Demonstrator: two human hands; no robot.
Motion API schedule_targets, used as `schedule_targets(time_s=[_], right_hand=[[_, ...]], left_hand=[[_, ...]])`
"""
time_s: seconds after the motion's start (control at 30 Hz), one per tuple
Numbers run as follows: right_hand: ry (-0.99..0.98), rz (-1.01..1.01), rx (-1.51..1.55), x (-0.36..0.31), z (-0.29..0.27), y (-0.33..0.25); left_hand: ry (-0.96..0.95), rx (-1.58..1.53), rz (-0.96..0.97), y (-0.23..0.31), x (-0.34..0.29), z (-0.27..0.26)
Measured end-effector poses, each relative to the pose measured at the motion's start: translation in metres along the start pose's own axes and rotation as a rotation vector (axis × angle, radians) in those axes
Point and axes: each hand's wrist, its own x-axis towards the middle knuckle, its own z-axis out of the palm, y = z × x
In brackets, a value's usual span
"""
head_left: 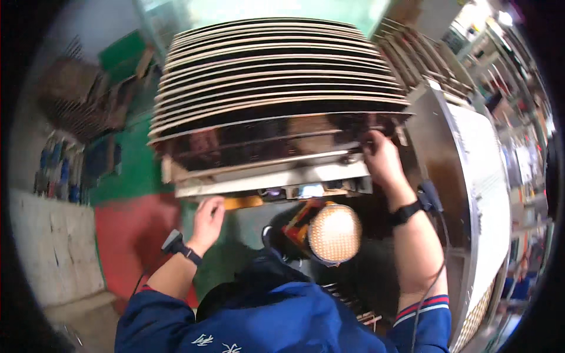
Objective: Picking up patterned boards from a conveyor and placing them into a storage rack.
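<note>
A row of dark glossy panels with pale edges (276, 73) stands in front of me, one behind another. The nearest panel (253, 138) reflects light and shapes. My right hand (382, 159) is at this panel's lower right corner, its fingers curled; what they pinch is hidden. Along the panel's foot runs a white ledge (276, 181). My left hand (209, 222) is below the ledge's left end, close to an orange-yellow strip (242, 202). Its fingers are bent and blurred, so I cannot make out whether they touch the strip.
A round, pale-yellow textured top (334, 232) is close before my body, beside a red and yellow object (301, 220). Small items (312, 190) lie under the ledge. A metal-edged white surface (479, 159) is on the right. Red and green floor (129, 220) shows on the left.
</note>
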Motion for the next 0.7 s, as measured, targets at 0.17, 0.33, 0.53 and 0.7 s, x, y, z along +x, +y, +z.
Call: schedule_targets(time_s=[0.17,0.33,0.53,0.7], right_hand=[[-0.109,0.105,0.333,0.013,0.002,0.000],[-0.049,0.144,0.363,0.004,0.008,0.024],[-0.099,0.564,0.318,0.004,-0.007,-0.001],[-0.119,0.679,0.028,0.007,-0.016,0.054]], left_hand=[[0.276,0.084,-0.042,-0.058,0.018,-0.045],[-0.057,0.057,-0.262,-0.051,0.054,-0.063],[-0.128,0.165,0.357,-0.093,0.074,-0.090],[-0.201,0.096,0.437,-0.114,0.103,-0.087]])
